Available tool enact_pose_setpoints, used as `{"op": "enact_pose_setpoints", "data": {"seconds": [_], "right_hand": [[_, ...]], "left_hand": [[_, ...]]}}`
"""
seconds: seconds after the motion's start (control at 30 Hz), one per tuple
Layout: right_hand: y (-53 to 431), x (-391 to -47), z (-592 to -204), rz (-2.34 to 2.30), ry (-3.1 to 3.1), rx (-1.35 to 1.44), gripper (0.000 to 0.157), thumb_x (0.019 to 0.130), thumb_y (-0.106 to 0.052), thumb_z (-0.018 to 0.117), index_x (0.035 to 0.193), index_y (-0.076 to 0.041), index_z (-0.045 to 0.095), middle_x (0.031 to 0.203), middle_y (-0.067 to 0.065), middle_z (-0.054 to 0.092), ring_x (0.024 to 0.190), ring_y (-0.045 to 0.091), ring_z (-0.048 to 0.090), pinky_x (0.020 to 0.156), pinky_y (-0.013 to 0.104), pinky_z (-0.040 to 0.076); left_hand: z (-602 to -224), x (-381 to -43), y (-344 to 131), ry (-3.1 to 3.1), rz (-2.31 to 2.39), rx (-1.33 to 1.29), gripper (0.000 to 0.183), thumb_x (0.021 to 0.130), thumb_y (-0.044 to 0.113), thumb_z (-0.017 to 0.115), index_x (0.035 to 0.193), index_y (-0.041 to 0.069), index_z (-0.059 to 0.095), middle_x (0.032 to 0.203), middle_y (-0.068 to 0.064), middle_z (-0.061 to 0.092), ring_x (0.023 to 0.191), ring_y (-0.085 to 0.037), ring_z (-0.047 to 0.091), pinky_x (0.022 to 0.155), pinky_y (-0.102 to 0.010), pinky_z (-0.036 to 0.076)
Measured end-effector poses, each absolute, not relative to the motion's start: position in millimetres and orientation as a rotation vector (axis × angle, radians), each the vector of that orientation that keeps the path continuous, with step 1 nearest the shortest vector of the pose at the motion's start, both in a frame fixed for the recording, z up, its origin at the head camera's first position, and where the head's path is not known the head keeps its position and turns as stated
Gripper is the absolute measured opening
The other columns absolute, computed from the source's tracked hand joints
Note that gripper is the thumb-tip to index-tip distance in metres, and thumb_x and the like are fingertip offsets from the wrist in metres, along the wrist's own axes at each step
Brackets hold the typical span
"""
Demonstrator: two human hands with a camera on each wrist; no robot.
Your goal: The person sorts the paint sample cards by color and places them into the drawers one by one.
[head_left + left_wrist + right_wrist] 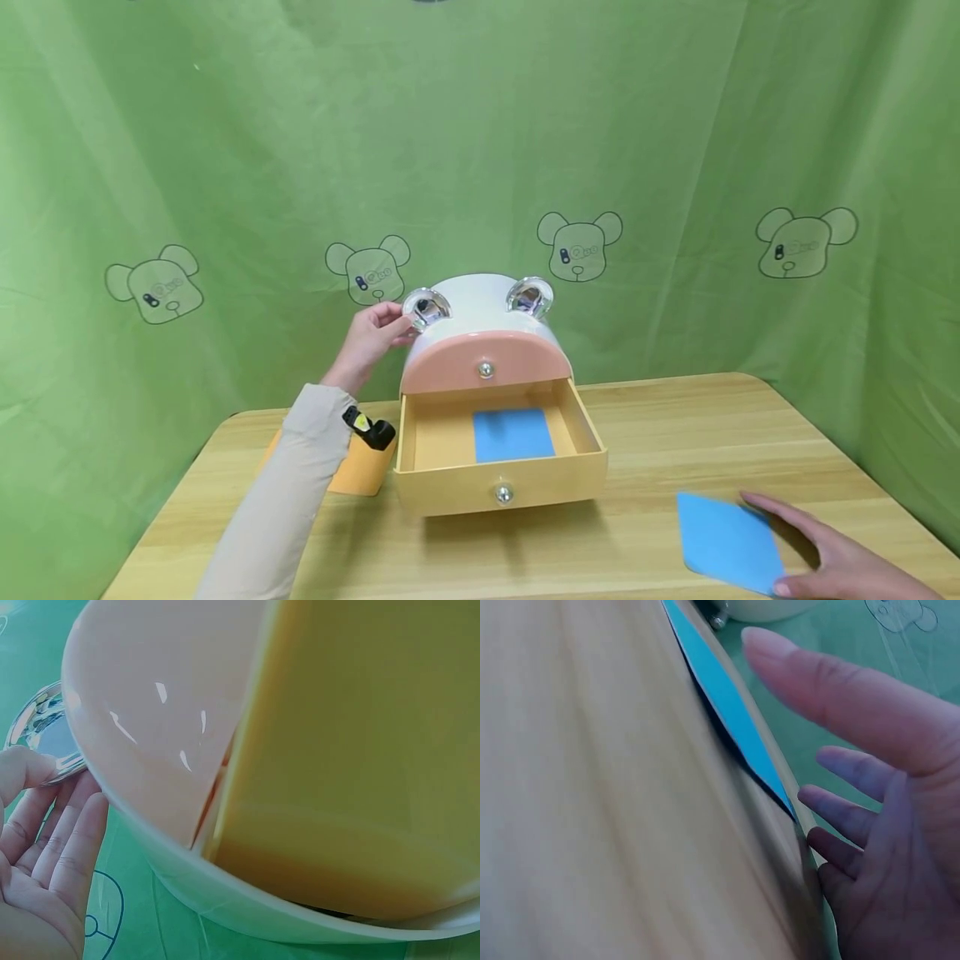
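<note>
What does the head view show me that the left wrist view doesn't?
Head only: the right hand, the flat blue sheet beside it, the blue square sheet inside the open yellow drawer, and the orange sheet. Left wrist only: the palm side of the left hand. Both: that hand pinching a shiny silver ear, the glossy pink rounded panel, the drawer, and the green printed curtain.

Between the hands, one pulled-out drawer and two knobs; two blue sheets, one there, one beside the right hand; two silver ears (one at the left hand); one orange piece below it; four whole bear prints beyond.
</note>
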State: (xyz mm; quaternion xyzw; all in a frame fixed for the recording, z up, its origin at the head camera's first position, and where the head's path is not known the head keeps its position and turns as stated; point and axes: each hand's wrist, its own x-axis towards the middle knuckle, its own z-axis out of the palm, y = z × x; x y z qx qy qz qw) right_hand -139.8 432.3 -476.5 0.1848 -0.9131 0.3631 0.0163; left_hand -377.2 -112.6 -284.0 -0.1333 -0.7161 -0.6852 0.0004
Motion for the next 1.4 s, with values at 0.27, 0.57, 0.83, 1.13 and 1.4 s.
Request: {"op": "enact_pose_setpoints", "data": {"seconds": [0.27,0.57,0.83,1.13,1.4], "right_hand": [[440.6,-136.0,-482.7,1.019,-2.729,0.751,0.084,0.076,-0.009,0.073,0.146,-0.006,0.027,0.148,-0.020,0.027,0.129,-0.017,0.016,0.086,0.001,0.019],[437.3,-136.4,-486.7,0.948,-2.756,0.697,0.086,0.074,-0.011,0.075,0.146,-0.007,0.027,0.142,-0.030,0.022,0.125,-0.020,0.013,0.082,0.001,0.016],[436.9,-138.2,-489.4,0.938,-2.724,0.697,0.088,0.068,-0.007,0.078,0.143,-0.005,0.031,0.139,-0.032,0.024,0.123,-0.020,0.015,0.082,0.000,0.014],[437.3,-137.1,-490.1,0.871,-2.775,0.625,0.084,0.073,-0.013,0.077,0.144,-0.012,0.033,0.136,-0.034,0.024,0.120,-0.022,0.017,0.082,0.008,0.025],[427.6,-139.7,-483.3,0.880,-2.707,0.685,0.087,0.067,-0.014,0.079,0.141,-0.007,0.035,0.136,-0.025,0.032,0.122,-0.017,0.020,0.084,0.003,0.018]], "left_hand": [[-284.6,-377.8,-112.4,-2.261,-2.144,-0.403,0.017,0.089,0.002,0.058,0.106,-0.001,0.057,0.093,-0.004,0.066,0.082,-0.013,0.065,0.082,-0.026,0.056],[-282.6,-376.1,-112.4,-2.252,-2.141,-0.408,0.016,0.089,0.001,0.058,0.105,-0.001,0.057,0.091,-0.003,0.066,0.080,-0.012,0.065,0.081,-0.025,0.057],[-283.7,-376.8,-112.4,-2.265,-2.136,-0.420,0.018,0.089,0.001,0.057,0.107,-0.002,0.057,0.094,-0.004,0.066,0.088,-0.019,0.065,0.091,-0.035,0.054],[-285.0,-375.7,-111.6,-2.274,-2.138,-0.418,0.020,0.089,0.002,0.057,0.109,-0.003,0.056,0.096,-0.005,0.067,0.088,-0.018,0.065,0.091,-0.035,0.053],[-283.6,-374.0,-111.7,-2.262,-2.147,-0.416,0.018,0.089,0.001,0.058,0.107,-0.002,0.057,0.091,-0.002,0.067,0.089,-0.022,0.065,0.087,-0.031,0.055]]}}
